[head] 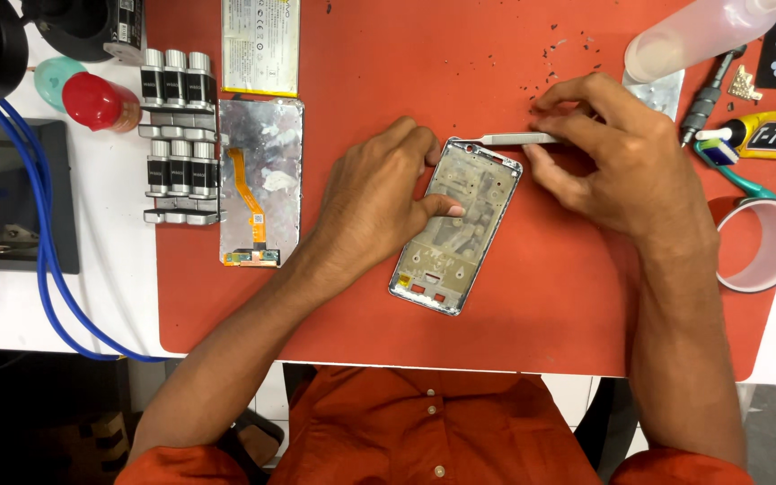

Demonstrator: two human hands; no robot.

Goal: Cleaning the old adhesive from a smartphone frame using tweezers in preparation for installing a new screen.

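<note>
My left hand [379, 202] presses phone frame [456, 238] flat at centre of red mat [532, 332], fingers together on it. Right hand [617, 157] pinched shut on flat metal scraper [518, 138] at frame's top edge. Risk — blade slips off rim, gouges frame or left fingertips. Open mat below; glue tube [770, 135], tape roll [761, 244] crowd right side.

phone frame [456, 227] on mat [541, 305], screen panel [260, 180] left

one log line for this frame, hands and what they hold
left hand: pressing phone frame on red mat | right hand: holding metal tool at frame's top edge
</note>
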